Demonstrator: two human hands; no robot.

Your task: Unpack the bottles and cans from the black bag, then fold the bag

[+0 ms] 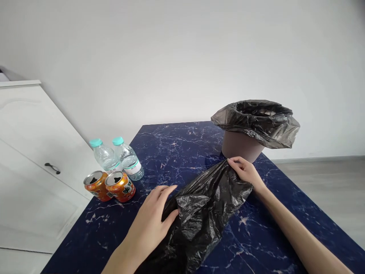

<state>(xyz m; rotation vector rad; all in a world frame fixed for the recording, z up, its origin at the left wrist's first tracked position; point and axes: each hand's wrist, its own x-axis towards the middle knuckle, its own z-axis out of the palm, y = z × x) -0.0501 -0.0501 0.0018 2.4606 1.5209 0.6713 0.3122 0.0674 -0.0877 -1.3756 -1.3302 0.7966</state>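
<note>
A crumpled black garbage bag [205, 209] lies across the front of the table. My right hand [245, 173] pinches its far corner between thumb and fingers, just in front of the bin. At the bag's left edge is my left hand [154, 213], thumb and fingers apart, its thumb touching the plastic. The brown trash bin [242, 144] stands at the table's right rear, lined with another black bag [262, 125] folded over its rim. The bin's contents are hidden.
Two clear plastic bottles with turquoise caps, one a nearer bottle [129, 161], stand at the left. Two opened orange cans, including the right can [121, 186], are beside them. The dark blue marbled table [171, 148] meets a white wall [176, 57]; a white cabinet [34, 163] is left.
</note>
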